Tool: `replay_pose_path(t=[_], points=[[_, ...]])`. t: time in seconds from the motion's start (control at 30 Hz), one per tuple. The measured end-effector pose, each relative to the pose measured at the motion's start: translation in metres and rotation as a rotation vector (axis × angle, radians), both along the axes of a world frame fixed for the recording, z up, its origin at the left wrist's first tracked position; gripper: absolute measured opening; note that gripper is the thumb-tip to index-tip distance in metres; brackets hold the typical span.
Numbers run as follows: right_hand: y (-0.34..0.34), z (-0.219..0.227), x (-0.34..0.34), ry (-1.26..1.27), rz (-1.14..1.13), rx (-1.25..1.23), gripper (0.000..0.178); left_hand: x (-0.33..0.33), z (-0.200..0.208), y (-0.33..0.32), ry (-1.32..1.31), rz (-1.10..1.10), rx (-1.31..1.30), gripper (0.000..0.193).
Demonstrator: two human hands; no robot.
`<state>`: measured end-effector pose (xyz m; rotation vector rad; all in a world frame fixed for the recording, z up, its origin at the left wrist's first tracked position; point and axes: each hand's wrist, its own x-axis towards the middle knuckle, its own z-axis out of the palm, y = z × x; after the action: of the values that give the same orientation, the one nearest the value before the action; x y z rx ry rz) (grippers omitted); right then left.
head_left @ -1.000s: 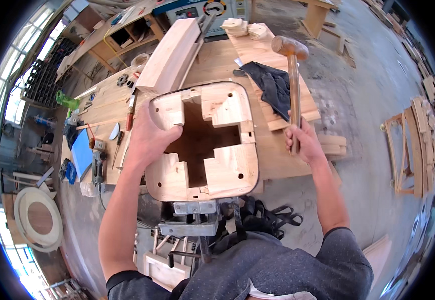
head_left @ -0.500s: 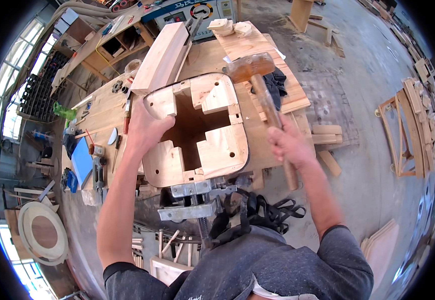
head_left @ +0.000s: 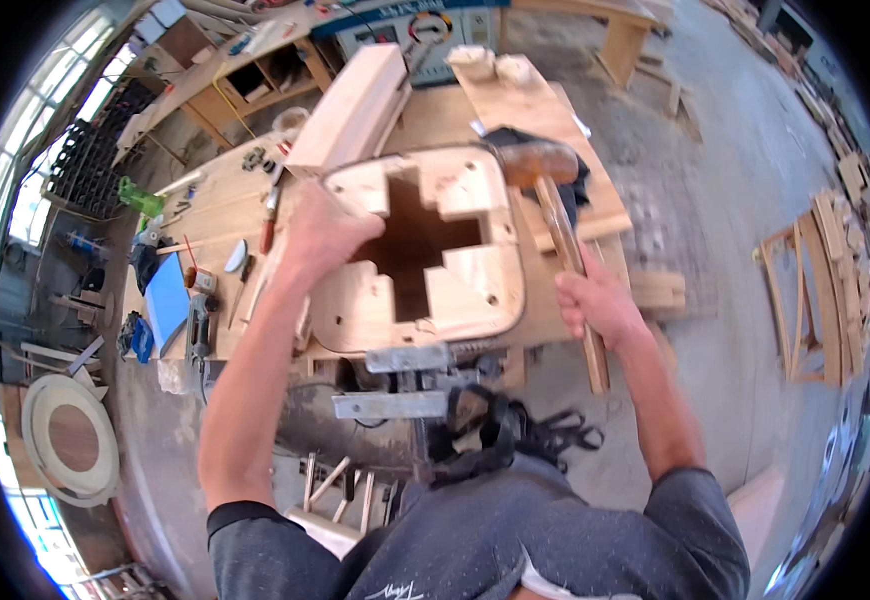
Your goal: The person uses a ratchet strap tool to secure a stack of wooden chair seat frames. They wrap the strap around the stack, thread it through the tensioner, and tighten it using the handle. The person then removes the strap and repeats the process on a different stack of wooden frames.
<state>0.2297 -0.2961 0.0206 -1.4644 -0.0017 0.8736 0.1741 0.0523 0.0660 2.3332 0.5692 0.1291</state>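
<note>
In the middle stands a rounded-square wooden piece (head_left: 465, 295) with a cross-shaped opening, small holes near its corners and a thin dark rim. My left hand (head_left: 325, 235) is closed over its left side, thumb lying toward the opening; the other fingers are mostly hidden. The wooden handle of a mallet (head_left: 553, 205) is gripped in my right hand (head_left: 600, 300). Its brown head is beside the piece's far right corner; I cannot tell whether they touch. A metal vise (head_left: 410, 360) sits at the piece's near side.
The workbench (head_left: 225, 220) carries a long timber beam (head_left: 350, 110), a wide board (head_left: 595, 200) with a dark cloth (head_left: 515, 140), a blue sheet (head_left: 167, 305) and several hand tools at left. Black straps (head_left: 545, 430) hang near my body. A wooden frame (head_left: 795, 290) stands at right.
The whole view has shifted, so the bench appears farther right. Relative to the wooden piece, the mallet head has come lower along its right side. Both hands keep their holds.
</note>
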Motion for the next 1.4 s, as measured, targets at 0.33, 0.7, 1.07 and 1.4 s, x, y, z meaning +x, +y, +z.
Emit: replay_pose_path(t=[0.33, 0.7, 1.07, 1.4], points=[[-0.011, 0.042, 0.013, -0.233, -0.005, -0.015, 0.053, 0.011, -0.006, 0.010, -0.083, 0.007, 0.020, 0.080], [0.127, 0.137, -0.067, -0.498, 0.346, 0.001, 0.042, -0.045, 0.074, -0.067, -0.481, -0.194, -0.833, 0.042], [0.116, 0.019, 0.045, -0.952, 0.067, -0.637, 0.070, -0.109, 0.005, 0.096, -0.323, 0.309, -0.950, 0.015], [0.114, 0.009, 0.039, -0.926, 0.053, -0.509, 0.075, -0.132, -0.035, 0.136, -0.127, 0.240, -1.017, 0.012]])
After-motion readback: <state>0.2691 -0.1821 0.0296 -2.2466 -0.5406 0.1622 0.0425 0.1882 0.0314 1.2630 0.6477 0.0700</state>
